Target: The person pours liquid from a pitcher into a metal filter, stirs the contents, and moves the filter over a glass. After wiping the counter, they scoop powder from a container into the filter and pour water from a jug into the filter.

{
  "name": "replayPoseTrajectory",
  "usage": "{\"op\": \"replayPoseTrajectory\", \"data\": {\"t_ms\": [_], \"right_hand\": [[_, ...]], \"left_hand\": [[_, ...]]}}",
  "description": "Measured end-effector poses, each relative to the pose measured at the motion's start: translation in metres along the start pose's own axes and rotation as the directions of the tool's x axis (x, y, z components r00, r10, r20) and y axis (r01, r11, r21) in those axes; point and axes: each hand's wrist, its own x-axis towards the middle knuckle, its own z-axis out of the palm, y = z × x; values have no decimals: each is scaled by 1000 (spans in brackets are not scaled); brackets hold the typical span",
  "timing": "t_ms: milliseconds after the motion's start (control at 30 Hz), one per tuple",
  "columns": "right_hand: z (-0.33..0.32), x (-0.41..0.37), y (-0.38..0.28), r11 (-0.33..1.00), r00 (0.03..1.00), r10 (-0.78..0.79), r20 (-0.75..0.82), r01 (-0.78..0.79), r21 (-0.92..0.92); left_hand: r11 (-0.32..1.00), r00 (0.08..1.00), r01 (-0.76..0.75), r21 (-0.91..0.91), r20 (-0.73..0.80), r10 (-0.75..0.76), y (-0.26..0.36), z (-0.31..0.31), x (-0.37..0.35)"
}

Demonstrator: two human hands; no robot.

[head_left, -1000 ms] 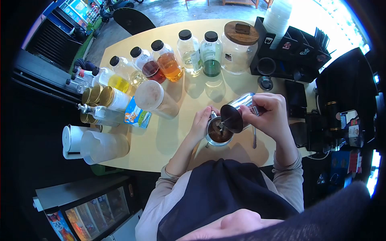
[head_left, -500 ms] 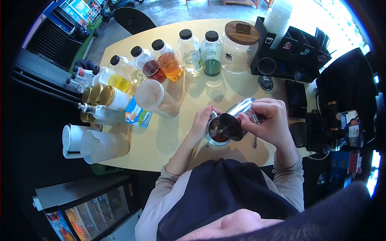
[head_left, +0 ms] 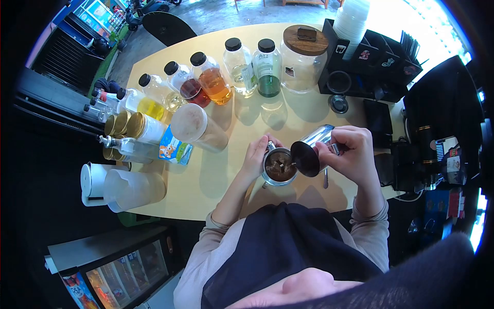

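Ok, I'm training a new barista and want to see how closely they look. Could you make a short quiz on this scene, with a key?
1. True or false: the pitcher in the right hand is tilted, its mouth facing the mug.

2. The lid of the large jar looks:
a) gold
b) wooden
c) white

3. Fill in: the bottle right beside that jar holds ____ liquid.

Key: 1. True; the mug is in the left hand. 2. b. 3. Green.
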Motion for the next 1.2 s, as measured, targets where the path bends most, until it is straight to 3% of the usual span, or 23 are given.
{"op": "replayPoseTrajectory", "data": {"t_ms": [200,500,767,1200], "right_hand": [[1,5,6,1000,1000,1,-7,-2,-31],[4,18,-4,998,999,16,37,-14,-63],[11,22,-9,992,991,-125,38,125,-5],[4,12,-16,992,991,-118,69,120,-27]], "left_hand": [[1000,1000,-10,-11,-3,10,-2,-1,0],[994,999,-7,111,-35,11,6,2,-1],[993,989,100,62,-114,-92,-2,-3,-5],[998,999,13,65,-48,-10,1,0,-2]]}}
